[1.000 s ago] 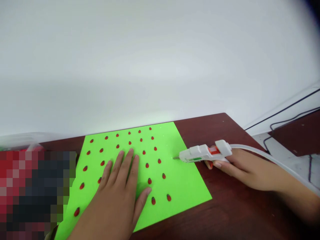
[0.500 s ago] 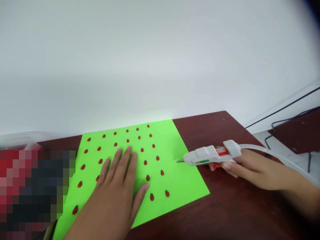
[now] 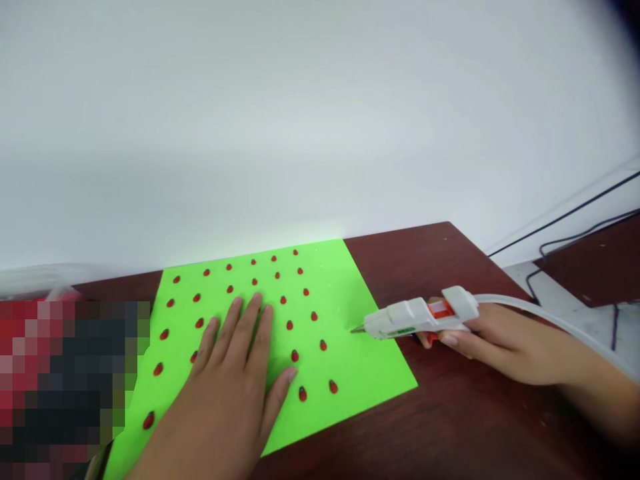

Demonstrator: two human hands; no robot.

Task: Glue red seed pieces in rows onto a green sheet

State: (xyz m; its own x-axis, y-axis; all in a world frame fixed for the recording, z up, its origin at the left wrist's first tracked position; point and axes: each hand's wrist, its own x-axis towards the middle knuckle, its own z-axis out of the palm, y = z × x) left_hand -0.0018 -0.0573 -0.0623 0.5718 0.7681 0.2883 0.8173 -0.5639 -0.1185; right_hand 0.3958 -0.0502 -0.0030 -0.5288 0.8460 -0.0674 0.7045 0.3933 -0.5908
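A green craft sheet (image 3: 365,367) lying at an angle on the dark reddish-brown bench (image 3: 450,420), its far edge running just short of the white wall (image 3: 320,120) and its right edge slanting down toward the near side. Its lower left corner is running out of view past a pixelated red and dark patch (image 3: 65,380), which is covering the sheet's left edge, with nothing readable in it.

Rows of small red ladybird beads (image 3: 303,394) dotting the sheet, and a strip of bare green remaining along the sheet's right edge, beyond the last column.

The left hand (image 3: 230,380) lying palm-down on the middle of the sheet, fingers (image 3: 253,320) spread wide and open, gripping nothing, and resting among the beads.

The right hand (image 3: 500,343) reaching in from beyond the sheet's right edge, fingers (image 3: 453,340) curling closed around the grip of a white hot glue gun (image 3: 415,319) with a red trigger. Its metal nozzle (image 3: 358,329) pointing left over the green, close to the rightmost beads; contact with the sheet impossible to tell.

A pale cord (image 3: 550,320) trailing from the gun's back, right of the sheet, alongside the right forearm. Thin black cables (image 3: 565,213) and a dark board (image 3: 595,260) sitting farther right of the sheet, past the bench's corner.
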